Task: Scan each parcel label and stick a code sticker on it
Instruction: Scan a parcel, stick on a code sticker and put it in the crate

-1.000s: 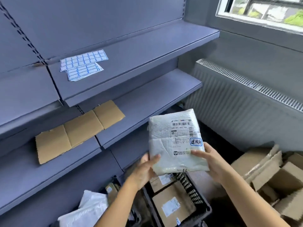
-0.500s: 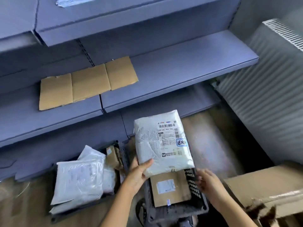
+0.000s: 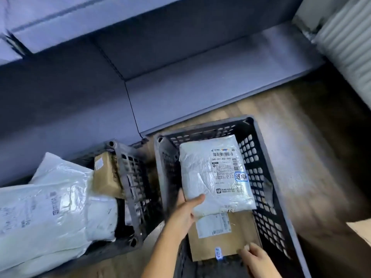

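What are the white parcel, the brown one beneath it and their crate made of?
White parcel: glossy plastic mailer film, going by its wrinkles and glare. Brown parcel: matte cardboard, probably; flat, stiff-edged. Crate: dark moulded plastic, likely, with perforated walls.

Inside the black crate (image 3: 263,197), the left hand (image 3: 186,211) is gripping the white parcel (image 3: 200,177) by its near edge (label up, blue-framed sticker (image 3: 241,176) on it), above a brown cardboard parcel (image 3: 210,247) whose near corner the right hand (image 3: 259,261) is touching. Left of the black crate, a second crate (image 3: 130,173) is holding white bags (image 3: 50,207).
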{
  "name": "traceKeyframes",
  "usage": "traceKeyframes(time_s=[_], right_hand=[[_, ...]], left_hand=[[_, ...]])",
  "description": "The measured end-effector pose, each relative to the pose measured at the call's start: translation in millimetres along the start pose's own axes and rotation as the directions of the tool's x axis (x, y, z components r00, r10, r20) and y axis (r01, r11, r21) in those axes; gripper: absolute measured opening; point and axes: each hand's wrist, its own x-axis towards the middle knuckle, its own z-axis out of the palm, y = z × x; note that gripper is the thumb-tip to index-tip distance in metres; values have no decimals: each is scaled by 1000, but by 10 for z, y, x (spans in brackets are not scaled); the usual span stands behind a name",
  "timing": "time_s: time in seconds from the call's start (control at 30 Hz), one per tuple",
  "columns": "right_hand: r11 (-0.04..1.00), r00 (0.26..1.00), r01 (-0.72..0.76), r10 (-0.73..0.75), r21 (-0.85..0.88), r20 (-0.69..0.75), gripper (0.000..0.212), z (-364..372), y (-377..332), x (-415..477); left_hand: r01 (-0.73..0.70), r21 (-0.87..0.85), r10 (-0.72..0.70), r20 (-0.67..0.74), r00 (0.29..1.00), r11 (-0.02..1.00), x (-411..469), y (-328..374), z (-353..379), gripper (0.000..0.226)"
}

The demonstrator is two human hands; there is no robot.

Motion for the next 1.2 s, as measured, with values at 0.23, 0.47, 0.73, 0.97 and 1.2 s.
traceKeyframes(time_s=[0.23, 0.47, 0.73, 0.97, 1.2], right_hand=[[996, 988, 86, -85, 0, 132, 31, 305, 21, 927], [989, 975, 143, -147, 33, 169, 30, 475, -81, 1234], [988, 972, 147, -154, 53, 178, 29, 582, -206, 1336], [986, 970, 163, -164, 21, 180, 26, 554, -414, 931], [969, 954, 246, -242, 1, 179, 28, 437, -1079, -147]], left_hand=[[-17, -21, 16, -48, 999, 1000, 966, -424, -212, 42], [-3, -21, 2, -39, 999, 1000, 1335, -534, -255, 39], [-48, 128, 83, -288, 954, 991, 1623, -650, -317, 45], [154, 635, 161, -410, 898, 757, 1208, -547, -128, 60], [-45, 670, 163, -114, 980, 741, -87, 172, -58, 20]])
